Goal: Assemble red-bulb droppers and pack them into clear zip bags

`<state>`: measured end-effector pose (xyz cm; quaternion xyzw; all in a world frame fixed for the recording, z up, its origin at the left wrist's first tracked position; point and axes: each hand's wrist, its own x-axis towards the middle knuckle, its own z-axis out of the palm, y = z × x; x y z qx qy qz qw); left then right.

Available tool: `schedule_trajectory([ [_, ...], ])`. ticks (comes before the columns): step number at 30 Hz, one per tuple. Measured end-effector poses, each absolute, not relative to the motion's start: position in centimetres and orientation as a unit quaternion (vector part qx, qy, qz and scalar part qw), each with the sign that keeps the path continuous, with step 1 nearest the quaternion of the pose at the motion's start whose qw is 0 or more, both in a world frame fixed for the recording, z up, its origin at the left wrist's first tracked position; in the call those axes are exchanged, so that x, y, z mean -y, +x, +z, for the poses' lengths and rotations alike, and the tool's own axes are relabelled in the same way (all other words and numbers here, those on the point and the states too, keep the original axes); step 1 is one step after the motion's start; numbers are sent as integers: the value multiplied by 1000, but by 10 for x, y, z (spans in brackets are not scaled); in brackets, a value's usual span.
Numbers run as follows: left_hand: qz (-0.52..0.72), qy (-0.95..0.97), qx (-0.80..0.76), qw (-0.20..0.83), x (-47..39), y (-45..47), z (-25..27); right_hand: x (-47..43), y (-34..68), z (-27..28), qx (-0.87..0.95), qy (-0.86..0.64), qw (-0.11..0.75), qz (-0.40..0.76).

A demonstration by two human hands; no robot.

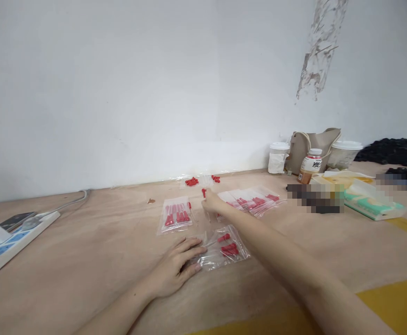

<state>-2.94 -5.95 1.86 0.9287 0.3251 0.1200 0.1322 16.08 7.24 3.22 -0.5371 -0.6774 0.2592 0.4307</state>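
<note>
My left hand lies on the table, fingers stretched out, their tips on the edge of a clear plastic bag. Several red-ended pieces, which look like droppers, are inside that bag. My right hand reaches farther out, its fingers pinched at a dropper with a red end; part of the grip is hidden. Left of it is a flat zip bag of red-ended droppers, with a loose dropper by its right edge. More filled bags overlap beyond my right forearm.
Near the wall are red pieces on clear plastic. A power strip and a phone lie at left. Lidded cups, a bottle, a grey-beige bag and a tissue pack stand at right. Yellow tape crosses the front.
</note>
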Motion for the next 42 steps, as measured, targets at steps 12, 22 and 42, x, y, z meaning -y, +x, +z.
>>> schedule_trajectory([
  [12,124,927,-327,136,60,-29,20,19,265,-4,504,-505,618,331],
  [22,126,927,-329,132,60,-30,18,31,242,-14,425,-460,591,507],
  [42,125,922,-341,136,62,-29,18,41,240,-18,600,-482,472,429],
])
